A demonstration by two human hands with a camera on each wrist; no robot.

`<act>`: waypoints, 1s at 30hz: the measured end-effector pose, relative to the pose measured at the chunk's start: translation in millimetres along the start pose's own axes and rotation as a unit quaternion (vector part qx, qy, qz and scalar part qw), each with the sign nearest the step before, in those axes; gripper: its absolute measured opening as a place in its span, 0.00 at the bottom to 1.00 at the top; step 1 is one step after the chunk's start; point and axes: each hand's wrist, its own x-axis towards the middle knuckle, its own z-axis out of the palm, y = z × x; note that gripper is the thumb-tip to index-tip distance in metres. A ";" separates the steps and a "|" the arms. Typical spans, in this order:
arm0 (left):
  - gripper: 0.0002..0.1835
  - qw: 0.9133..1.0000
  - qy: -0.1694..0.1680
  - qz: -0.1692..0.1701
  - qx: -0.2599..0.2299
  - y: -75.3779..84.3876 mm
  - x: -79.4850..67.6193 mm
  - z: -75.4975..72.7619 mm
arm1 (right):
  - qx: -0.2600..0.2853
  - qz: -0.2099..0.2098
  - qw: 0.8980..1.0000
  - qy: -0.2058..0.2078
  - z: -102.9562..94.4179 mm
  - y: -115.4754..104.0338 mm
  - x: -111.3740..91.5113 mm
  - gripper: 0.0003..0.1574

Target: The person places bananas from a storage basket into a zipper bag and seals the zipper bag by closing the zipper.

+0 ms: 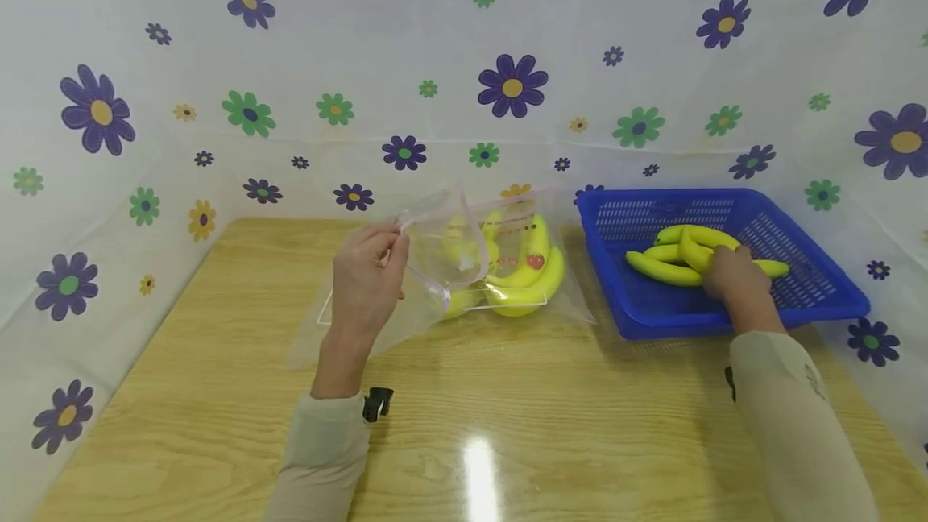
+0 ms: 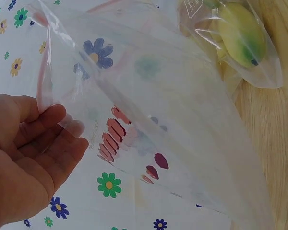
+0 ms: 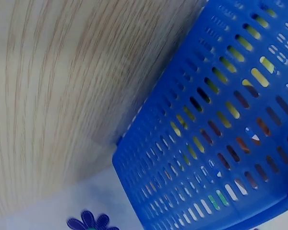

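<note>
A clear plastic zip bag (image 2: 173, 110) with a pink-edged mouth and red prints hangs from my left hand (image 1: 368, 272). That hand pinches the bag's edge between thumb and fingertips, and the mouth gapes toward the right. Beside it on the table lies a second clear bag (image 1: 577, 296) with several yellow bananas (image 1: 529, 284) inside. My right hand (image 1: 738, 280) reaches down into a blue plastic basket (image 1: 623, 316), its fingers around a banana (image 1: 694, 252) on the pile. The basket wall covers most of this hand in the right wrist view.
Other bananas (image 1: 663, 269) lie in the basket around my right hand. The basket stands at the right of the wooden table (image 1: 435, 417), close to the back. A white flower-patterned cloth (image 1: 406, 63) rises behind the table and along both sides.
</note>
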 end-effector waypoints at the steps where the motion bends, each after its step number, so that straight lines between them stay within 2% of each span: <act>1: 0.09 1.000 0.001 0.002 0.004 -0.2 0.1 -0.1 | -0.016 -0.001 1.000 0.003 -0.6 -0.9 0.3 0.31; 6: 0.09 1.000 0.000 0.003 0.008 0.7 0.8 -0.5 | -0.057 -0.007 0.998 0.003 -3.7 -4.8 0.5 0.27; 12: 0.09 1.000 -0.013 -0.010 0.006 2.0 0.1 -0.9 | -0.064 -0.018 0.998 0.017 -2.6 -3.4 -0.6 0.30; 17: 0.09 1.000 -0.014 -0.015 -0.002 1.1 -0.5 -1.4 | -0.028 -0.011 0.999 0.041 -2.4 -4.3 2.9 0.38; 20: 0.09 1.000 -0.012 -0.012 -0.002 1.0 -0.2 -1.4 | 0.005 -0.005 0.998 0.059 -4.1 -7.3 3.9 0.46; 23: 0.09 1.000 -0.013 -0.008 0.000 1.3 0.1 -1.0 | 0.047 -0.014 0.994 0.094 -6.3 -12.7 2.3 0.51; 25: 0.09 1.000 -0.015 -0.006 0.003 1.5 0.1 -0.7 | 0.091 -0.026 0.987 0.131 -8.0 -19.2 -0.4 0.52; 27: 0.09 1.000 -0.017 -0.006 0.009 2.0 -0.1 -0.6 | 0.156 -0.039 0.973 0.168 -9.9 -27.6 -4.4 0.53; 30: 0.09 1.000 -0.017 -0.009 0.014 2.4 -0.5 -0.9 | 0.267 -0.054 0.935 0.228 -12.4 -43.2 -10.3 0.48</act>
